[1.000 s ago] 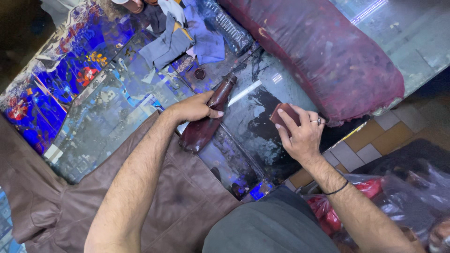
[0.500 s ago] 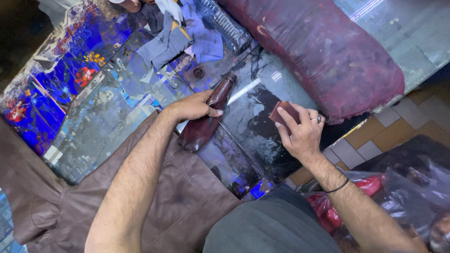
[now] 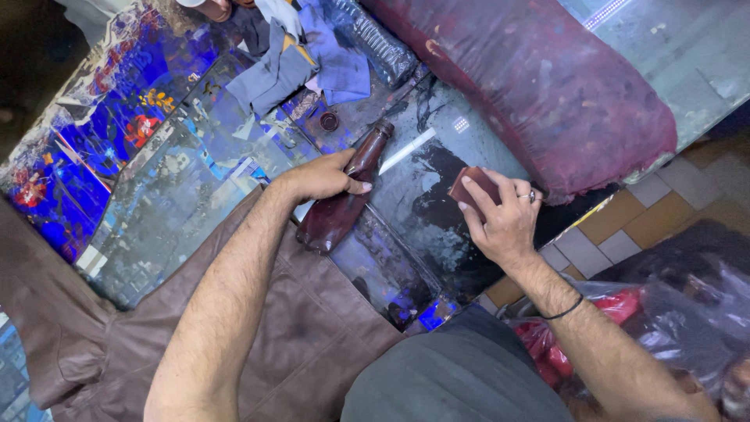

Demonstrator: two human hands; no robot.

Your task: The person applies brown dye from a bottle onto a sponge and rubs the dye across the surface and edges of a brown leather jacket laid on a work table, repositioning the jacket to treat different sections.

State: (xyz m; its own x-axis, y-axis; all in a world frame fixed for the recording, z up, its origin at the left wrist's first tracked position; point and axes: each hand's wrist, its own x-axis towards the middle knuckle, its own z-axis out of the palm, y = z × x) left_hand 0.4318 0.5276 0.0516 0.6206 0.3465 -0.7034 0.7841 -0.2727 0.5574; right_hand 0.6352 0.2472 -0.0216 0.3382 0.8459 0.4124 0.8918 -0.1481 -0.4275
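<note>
Brown bottle and dauber pad in hand over stained glass desk.

Brown leather garment [image 3: 117,344] draped at left; left hand [image 3: 316,178] wrapped round uncapped brown plastic bottle [image 3: 344,195], tipped flat toward dark patch; right hand [image 3: 504,223] pinching small brown pad [image 3: 473,186], pressed on glass desk [image 3: 156,211] for loading.

Bottle [image 3: 344,203] lies on glass-topped table [image 3: 156,211], neck pointing away, left hand [image 3: 316,178] over it; small pad [image 3: 471,186] to its right under right hand [image 3: 504,219]. Bolster [image 3: 539,86] behind pad. Leather garment [image 3: 258,344] overlaps near table edge, left of bottle base; cloths [image 3: 312,62] at far side.
</note>
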